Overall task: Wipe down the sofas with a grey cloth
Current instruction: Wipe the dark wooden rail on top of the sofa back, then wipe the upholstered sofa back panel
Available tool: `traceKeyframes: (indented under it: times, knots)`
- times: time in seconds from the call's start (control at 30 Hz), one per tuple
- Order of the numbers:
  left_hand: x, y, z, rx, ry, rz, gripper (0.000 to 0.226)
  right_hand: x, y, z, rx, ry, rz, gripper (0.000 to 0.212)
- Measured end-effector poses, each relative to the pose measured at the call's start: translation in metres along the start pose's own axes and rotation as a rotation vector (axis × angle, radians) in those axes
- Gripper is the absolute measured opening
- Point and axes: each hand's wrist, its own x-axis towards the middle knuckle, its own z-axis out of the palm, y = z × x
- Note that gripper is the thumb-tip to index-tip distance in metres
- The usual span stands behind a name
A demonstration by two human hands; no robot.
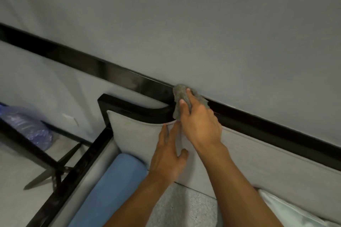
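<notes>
Holding crumpled grey cloth (180,96) against glossy black frame (129,79), right hand (200,123)

Wall (203,24) tight behind sofa frame (258,125)

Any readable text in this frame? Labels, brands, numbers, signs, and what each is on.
None readable.
grey cloth in the right hand: no tag or print shows.
black rail and back cushion: plain.
blue plastic bottle at far left: blurred, no label can be made out.
</notes>
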Motion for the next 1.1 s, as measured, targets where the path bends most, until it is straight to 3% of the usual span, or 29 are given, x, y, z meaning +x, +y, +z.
traceKeyframes:
  times: [0.2, 0.33, 0.4, 0.63, 0.83, 1.1]
  knots:
    - [0.002, -0.033, -0.033, -0.025, 0.077, -0.103, 0.093, 0.005, -0.024, 0.005, -0.277, 0.032, -0.091, 0.048]
    - [0.002, -0.050, -0.050, -0.038, 0.070, -0.176, 0.093, 0.009, -0.046, 0.054, -0.584, -0.267, -0.086, 0.041]
    - [0.001, -0.062, -0.058, -0.028, 0.064, -0.197, 0.092, 0.005, -0.051, 0.081, -0.529, -0.381, -0.028, 0.053]
    - [0.009, -0.104, -0.099, -0.114, 0.140, -0.244, 0.089, 0.028, -0.074, 0.144, -0.304, -0.399, 0.080, 0.060]
    - [0.018, -0.127, -0.124, -0.097, 0.177, -0.282, 0.086, 0.015, -0.039, 0.137, -0.210, -0.318, -0.030, 0.059]
    - [0.038, -0.146, -0.144, -0.105, 0.180, -0.321, 0.085, 0.046, -0.107, 0.209, -0.165, -0.366, -0.005, 0.057]
